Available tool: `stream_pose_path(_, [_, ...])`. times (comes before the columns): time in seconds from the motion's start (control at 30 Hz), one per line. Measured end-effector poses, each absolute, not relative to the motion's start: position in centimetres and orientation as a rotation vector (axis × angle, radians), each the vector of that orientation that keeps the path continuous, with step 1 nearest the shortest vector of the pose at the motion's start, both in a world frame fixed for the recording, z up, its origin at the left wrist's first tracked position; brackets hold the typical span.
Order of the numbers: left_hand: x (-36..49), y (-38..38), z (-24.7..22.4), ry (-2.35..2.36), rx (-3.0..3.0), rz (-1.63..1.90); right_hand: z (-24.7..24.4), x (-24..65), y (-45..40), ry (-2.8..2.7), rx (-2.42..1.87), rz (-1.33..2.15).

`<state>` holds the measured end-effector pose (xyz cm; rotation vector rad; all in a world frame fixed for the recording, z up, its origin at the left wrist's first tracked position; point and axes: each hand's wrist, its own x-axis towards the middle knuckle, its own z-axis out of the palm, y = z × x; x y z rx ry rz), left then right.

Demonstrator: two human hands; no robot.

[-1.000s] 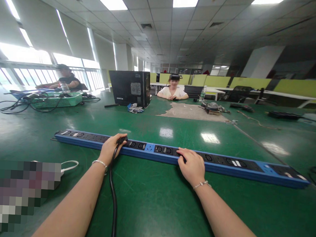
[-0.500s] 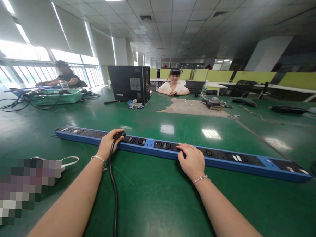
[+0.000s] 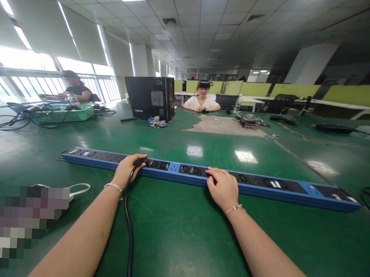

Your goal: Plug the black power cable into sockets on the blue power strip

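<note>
Left hand [image 3: 128,168] is closed around a black plug [image 3: 139,161], seated at or just above a socket of the blue power strip [image 3: 183,175]; cord [image 3: 127,230] trails toward the wearer. Right hand [image 3: 223,189] lies flat, fingers pressing the strip's near edge, gripping nothing. The strip's long axis runs left-right on the green table [image 3: 180,237], directly ahead of both hands; the left is nearer the plug. Against the earlier frames, both hands hold much the same positions.

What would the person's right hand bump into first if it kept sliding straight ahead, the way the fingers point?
The right hand already rests on the blue power strip, so that comes first. Beyond it lies bare green table, then probably the brown mat, though depth is hard to judge.
</note>
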<state>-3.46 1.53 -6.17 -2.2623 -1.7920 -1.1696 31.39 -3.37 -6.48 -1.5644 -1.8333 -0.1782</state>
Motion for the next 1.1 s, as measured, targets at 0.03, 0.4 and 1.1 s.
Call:
stream_pose_path(0.03, [-3.5,1.4,-6.2,-1.764,-2.249,-1.144,-6.5,31.4,-3.4,-1.833,-1.565,-0.174])
stream_pose_path(0.4, [-3.9,1.0,-5.3,-1.613,-2.291,-0.891,-6.4,31.3,-3.4,-1.823,-1.561,-0.180])
stream_pose_path(1.1, [-2.8,0.9,-6.1,-1.749,-2.250,-1.095,-6.8,31.3,-3.4,-1.803,-1.544,-0.191])
